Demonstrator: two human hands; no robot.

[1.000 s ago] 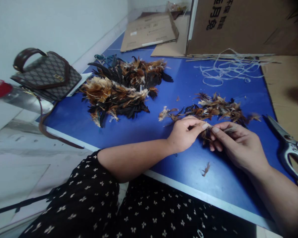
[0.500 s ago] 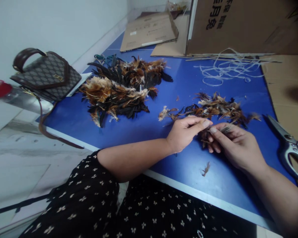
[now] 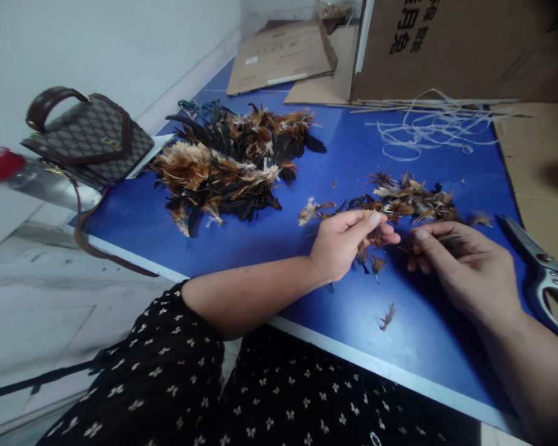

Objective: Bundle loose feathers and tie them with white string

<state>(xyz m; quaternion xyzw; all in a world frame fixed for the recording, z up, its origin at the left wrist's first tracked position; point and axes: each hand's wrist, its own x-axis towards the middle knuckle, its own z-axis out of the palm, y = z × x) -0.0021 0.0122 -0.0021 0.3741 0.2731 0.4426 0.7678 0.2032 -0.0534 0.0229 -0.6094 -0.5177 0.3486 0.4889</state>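
My left hand (image 3: 346, 241) is closed in a pinch, with brown and dark feathers (image 3: 363, 257) showing below its fingers. A short gap to the right, my right hand (image 3: 460, 263) is also closed, and a few thin brownish feathers (image 3: 451, 240) show between its thumb and fingers. Just behind both hands lies a loose pile of brown, black and cream feathers (image 3: 411, 198). A small single feather (image 3: 387, 316) rests on the blue table (image 3: 288, 248) near its front edge.
Larger feather bunches (image 3: 223, 179) lie at the left. Beyond them are a patterned handbag (image 3: 93, 139) and a red-capped bottle (image 3: 51, 183). Scissors (image 3: 542, 260) lie at the right. White string (image 3: 418, 130), cardboard sheets (image 3: 279, 56) and a large carton (image 3: 460, 49) are at the back.
My hands, close together before, have moved apart. The right hand has shifted right with its feathers, and more feathers now show under the left hand.
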